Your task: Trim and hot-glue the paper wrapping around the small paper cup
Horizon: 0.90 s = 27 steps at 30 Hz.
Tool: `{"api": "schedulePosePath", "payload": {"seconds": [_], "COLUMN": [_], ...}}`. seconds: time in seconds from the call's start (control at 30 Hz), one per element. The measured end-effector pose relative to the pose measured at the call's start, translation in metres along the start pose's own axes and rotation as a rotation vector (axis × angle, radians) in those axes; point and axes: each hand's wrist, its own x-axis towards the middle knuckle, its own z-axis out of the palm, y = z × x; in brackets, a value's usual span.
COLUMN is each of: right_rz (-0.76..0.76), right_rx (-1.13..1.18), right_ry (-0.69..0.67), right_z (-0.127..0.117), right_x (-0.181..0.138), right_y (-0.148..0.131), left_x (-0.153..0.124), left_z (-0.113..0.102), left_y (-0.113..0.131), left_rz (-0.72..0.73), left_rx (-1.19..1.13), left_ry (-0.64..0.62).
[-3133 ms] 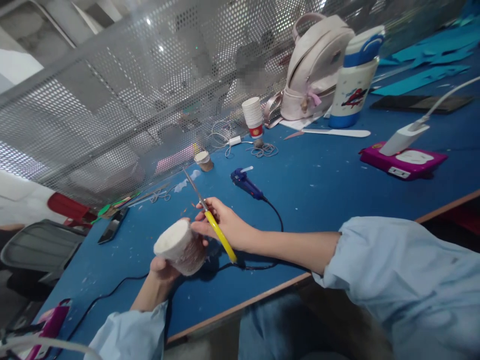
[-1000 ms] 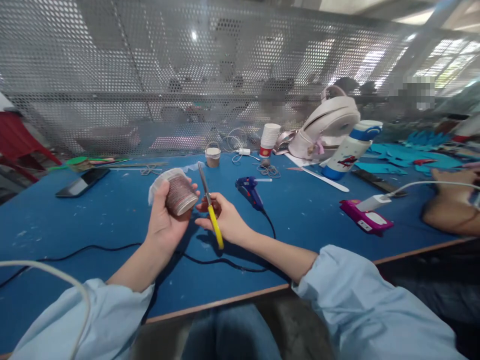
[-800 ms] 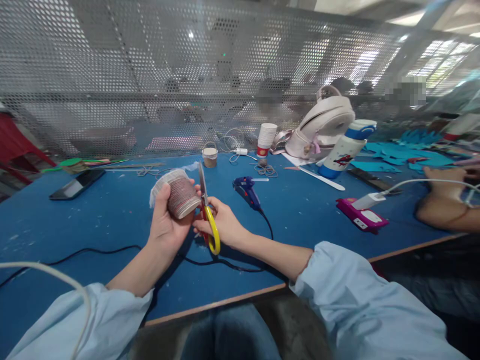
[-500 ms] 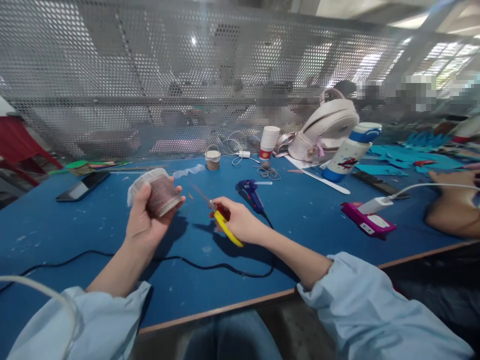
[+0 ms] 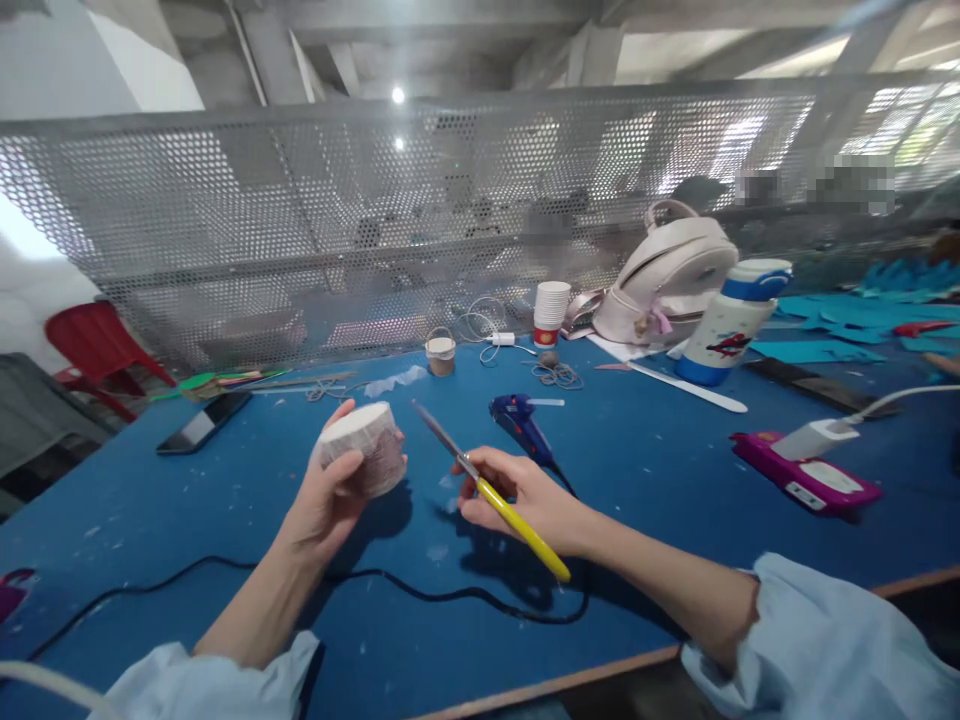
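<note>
Fingers of my left hand are wrapped round a small cup, held tilted above the table. Its white flat end faces up, pale thin material covers that end, and its side is brownish-grey. To the right, my right hand grips yellow-handled scissors, blades pointing up and left near the cup but apart from it. A blue glue gun lies just beyond my right hand. Farther back stands a small bucket-like cup with a thin handle and white top.
A black cord crosses the blue table. Around it are a phone, stacked paper cups, grey string, a bottle, a backpack and a purple power strip. A perforated metal screen stands behind.
My left hand has turned the cup, so its white end now faces up. The scissors have swung, handles lower and toward me. The view has tilted up; another person's arm at right has left it.
</note>
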Motion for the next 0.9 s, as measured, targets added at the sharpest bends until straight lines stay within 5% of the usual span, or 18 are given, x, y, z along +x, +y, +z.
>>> {"api": "schedulePosePath", "payload": {"seconds": [0.23, 0.63, 0.9], "right_rz": [-0.089, -0.034, -0.182], "right_rx": [-0.013, -0.312, -0.314], "right_ry": [-0.004, -0.014, -0.005], "right_z": [0.021, 0.020, 0.018], "right_x": [-0.003, 0.001, -0.001], "right_y": [0.004, 0.008, 0.010], "left_x": [0.003, 0.002, 0.005], "left_z": [0.003, 0.000, -0.003], "left_y": [-0.011, -0.013, -0.011], "left_rz": [0.119, 0.033, 0.060], "left_rx": [0.074, 0.091, 0.096], "left_ry": [0.173, 0.126, 0.181]}}
